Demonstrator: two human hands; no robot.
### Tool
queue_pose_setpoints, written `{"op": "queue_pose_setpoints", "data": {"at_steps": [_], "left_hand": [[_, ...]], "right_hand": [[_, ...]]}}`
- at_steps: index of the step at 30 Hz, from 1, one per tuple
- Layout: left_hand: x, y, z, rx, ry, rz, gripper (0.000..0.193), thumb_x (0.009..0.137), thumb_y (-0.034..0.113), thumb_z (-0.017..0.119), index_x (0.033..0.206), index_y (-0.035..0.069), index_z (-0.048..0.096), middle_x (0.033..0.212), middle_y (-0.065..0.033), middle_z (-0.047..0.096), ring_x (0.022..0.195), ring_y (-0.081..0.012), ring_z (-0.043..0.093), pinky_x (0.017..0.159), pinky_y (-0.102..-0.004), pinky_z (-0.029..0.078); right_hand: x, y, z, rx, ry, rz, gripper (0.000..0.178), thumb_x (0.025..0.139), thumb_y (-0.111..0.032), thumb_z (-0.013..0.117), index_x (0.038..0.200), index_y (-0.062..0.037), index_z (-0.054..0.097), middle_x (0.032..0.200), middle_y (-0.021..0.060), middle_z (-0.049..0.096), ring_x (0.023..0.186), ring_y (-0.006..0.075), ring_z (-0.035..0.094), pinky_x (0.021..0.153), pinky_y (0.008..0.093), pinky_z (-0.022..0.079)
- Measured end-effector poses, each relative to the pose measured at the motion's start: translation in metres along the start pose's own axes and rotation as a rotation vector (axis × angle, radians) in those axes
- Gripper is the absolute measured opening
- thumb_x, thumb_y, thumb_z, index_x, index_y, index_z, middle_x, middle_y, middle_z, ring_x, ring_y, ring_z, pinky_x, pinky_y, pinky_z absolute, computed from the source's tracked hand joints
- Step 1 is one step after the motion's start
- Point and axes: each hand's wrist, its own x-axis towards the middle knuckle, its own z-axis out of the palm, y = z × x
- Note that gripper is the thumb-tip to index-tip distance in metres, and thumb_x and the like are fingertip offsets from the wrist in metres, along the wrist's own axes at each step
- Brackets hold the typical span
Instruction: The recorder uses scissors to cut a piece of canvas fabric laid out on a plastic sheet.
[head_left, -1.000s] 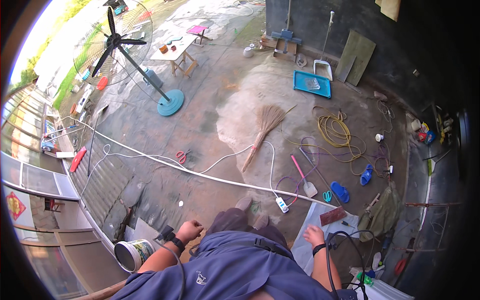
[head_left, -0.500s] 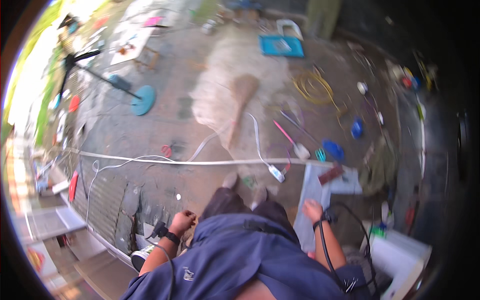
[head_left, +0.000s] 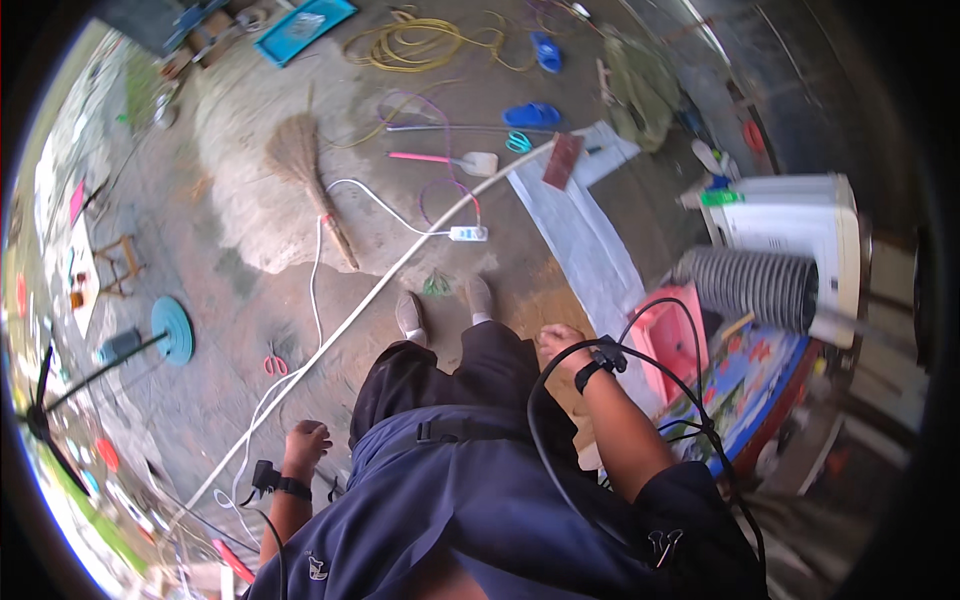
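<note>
Down by my left side hangs my left hand (head_left: 306, 442), its fingers loosely curled, with nothing seen in it. My right hand (head_left: 562, 342) is in front of my right hip, fingers bent in, and it too shows nothing held. Both wrists wear black straps with small devices and cables. Between my shoes and the broom (head_left: 318, 185) lies a white power strip (head_left: 468, 233) on its cord. Red-handled scissors (head_left: 275, 362) are on the floor beyond my left hand. Nearest my right hand is a pale sheet (head_left: 572, 225) spread on the floor.
A long white pole (head_left: 370, 300) crosses the floor diagonally. To the right stand a pink basin (head_left: 665, 345), a ribbed grey hose (head_left: 755, 290) and a white appliance (head_left: 790, 200). A fan with a round teal base (head_left: 173, 330) is at left; coiled yellow hose (head_left: 405, 45) and blue slippers (head_left: 532, 115) lie ahead.
My view has turned rightward, so the broom, fan and power strip sit farther left. The pink basin and ribbed hose have come into view. Neither hand has visibly taken hold of anything.
</note>
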Motion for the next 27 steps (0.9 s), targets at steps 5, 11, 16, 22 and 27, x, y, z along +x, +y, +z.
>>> {"op": "queue_pose_setpoints", "data": {"at_steps": [5, 11, 16, 22, 27], "left_hand": [[0.023, 0.044, -0.011, 0.214, -0.045, 0.066, 0.024, 0.083, 0.014, 0.054, 0.100, -0.002, 0.059, 0.084, -0.0092, 0.063, 0.070, -0.0206, 0.065, 0.057, -0.0304, 0.050], [0.063, 0.055, 0.009, 0.398, -0.250, 0.360, 0.024, 0.082, 0.019, 0.058, 0.091, -0.002, 0.065, 0.074, -0.0099, 0.063, 0.064, -0.0179, 0.064, 0.056, -0.0290, 0.051], [0.029, 0.114, 0.090, 0.872, -0.402, 0.388, 0.041, 0.082, 0.033, 0.064, 0.110, 0.003, 0.065, 0.098, -0.0178, 0.069, 0.082, -0.0268, 0.068, 0.072, -0.0335, 0.054], [0.037, 0.139, 0.144, 1.077, -0.329, 0.395, 0.039, 0.082, 0.037, 0.060, 0.105, 0.006, 0.067, 0.092, -0.0167, 0.069, 0.083, -0.0291, 0.067, 0.074, -0.0383, 0.053], [0.033, 0.214, 0.196, 1.021, -0.637, 0.532, 0.027, 0.085, 0.028, 0.060, 0.102, 0.008, 0.067, 0.091, -0.0154, 0.069, 0.086, -0.0273, 0.066, 0.077, -0.0351, 0.052]], "right_hand": [[-0.050, 0.063, 0.005, 0.036, 0.027, 0.088, 0.026, 0.081, -0.021, 0.068, 0.101, -0.0035, 0.067, 0.088, 0.0044, 0.070, 0.082, 0.0161, 0.067, 0.073, 0.0299, 0.053], [-0.091, 0.081, 0.008, -0.404, -0.090, -0.206, 0.037, 0.083, -0.039, 0.060, 0.098, -0.0061, 0.069, 0.091, 0.0101, 0.071, 0.081, 0.0214, 0.068, 0.071, 0.0347, 0.051], [-0.100, 0.083, -0.012, -0.558, -0.100, -0.260, 0.023, 0.080, -0.016, 0.064, 0.101, -0.0064, 0.068, 0.091, 0.0137, 0.069, 0.087, 0.0289, 0.067, 0.076, 0.0344, 0.052], [-0.091, 0.012, -0.082, -0.097, -0.478, -0.218, 0.018, 0.085, -0.019, 0.066, 0.095, -0.0045, 0.069, 0.080, 0.0038, 0.068, 0.075, 0.0110, 0.063, 0.069, 0.0287, 0.050], [-0.036, -0.014, -0.173, -0.178, -0.662, -0.233, 0.019, 0.085, -0.020, 0.067, 0.099, -0.0055, 0.068, 0.082, 0.0025, 0.067, 0.078, 0.0096, 0.061, 0.074, 0.0258, 0.048]]}}
